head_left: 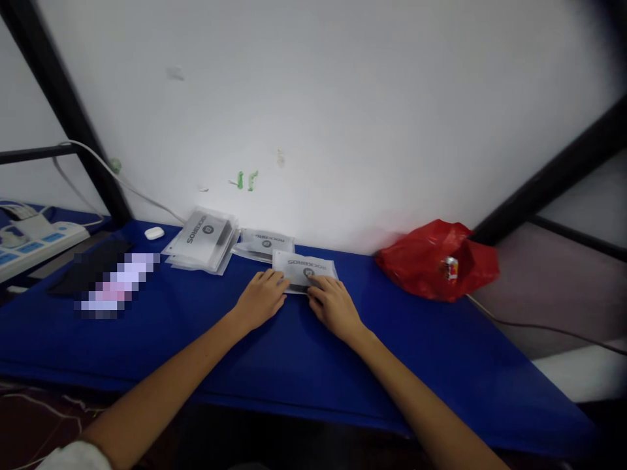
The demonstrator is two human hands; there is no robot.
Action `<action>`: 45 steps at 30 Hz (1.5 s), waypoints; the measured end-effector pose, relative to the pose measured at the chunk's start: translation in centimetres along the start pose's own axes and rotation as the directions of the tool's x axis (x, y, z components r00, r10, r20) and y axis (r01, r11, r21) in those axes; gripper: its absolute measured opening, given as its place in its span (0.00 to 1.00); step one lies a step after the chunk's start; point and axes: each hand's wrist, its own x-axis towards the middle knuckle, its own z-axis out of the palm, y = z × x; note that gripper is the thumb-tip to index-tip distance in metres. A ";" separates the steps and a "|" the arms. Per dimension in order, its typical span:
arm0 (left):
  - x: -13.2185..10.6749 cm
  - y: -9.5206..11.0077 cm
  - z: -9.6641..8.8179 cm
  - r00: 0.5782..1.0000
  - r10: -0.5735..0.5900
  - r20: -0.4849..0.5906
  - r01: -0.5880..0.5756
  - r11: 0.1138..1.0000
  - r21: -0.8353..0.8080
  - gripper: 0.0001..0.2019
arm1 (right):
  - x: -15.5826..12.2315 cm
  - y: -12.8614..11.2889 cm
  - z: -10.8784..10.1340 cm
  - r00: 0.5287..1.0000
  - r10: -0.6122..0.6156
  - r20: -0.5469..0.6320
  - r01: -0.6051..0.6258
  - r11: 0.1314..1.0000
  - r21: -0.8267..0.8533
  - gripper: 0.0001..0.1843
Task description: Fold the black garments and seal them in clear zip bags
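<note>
A flat clear packet with a grey printed card (304, 269) lies on the blue table (206, 339) near the white wall. My left hand (260, 297) rests on its near left edge, fingers curled and pressed down on it. Fingertips of my right hand (334, 305) press on its near right part. Both hands hold the packet flat against the table. Behind it lies a second packet (262, 243), and further left a stack of several similar packets (204, 239).
A crumpled red plastic bag (437, 260) sits at the back right. A white earbud case (154, 232), a black flat item (88, 267) and a white power strip (34, 243) are at the left. Black frame bars run diagonally on both sides. A cable trails off right.
</note>
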 end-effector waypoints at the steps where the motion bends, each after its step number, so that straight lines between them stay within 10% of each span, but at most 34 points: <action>1: -0.3 0.3 -0.1 0.999 0.033 0.012 -0.033 0.999 0.009 0.09 | -0.5 -0.5 -0.4 1.000 -0.001 -0.017 0.002 0.999 0.046 0.08; 8: -2.6 0.9 -1.0 0.995 0.094 -0.012 -0.094 0.995 0.041 0.09 | -2.7 -2.2 -1.8 0.995 0.035 -0.096 -0.012 0.973 0.230 0.06; 19: -6.1 -1.5 -2.2 0.987 -0.077 -0.143 0.052 0.984 -0.172 0.12 | -3.1 -1.5 -2.0 0.993 0.048 -0.107 -0.045 0.998 0.037 0.10; 35: -3.6 1.6 -1.1 0.972 0.200 -0.120 -0.184 0.974 0.135 0.14 | -2.9 -2.7 -2.7 0.983 0.024 -0.181 0.021 0.970 0.243 0.07; 45: -4.5 1.3 -1.3 0.976 0.132 -0.172 -0.124 0.991 0.060 0.15 | -3.0 -2.0 -2.4 0.979 0.092 -0.184 -0.026 0.943 0.333 0.05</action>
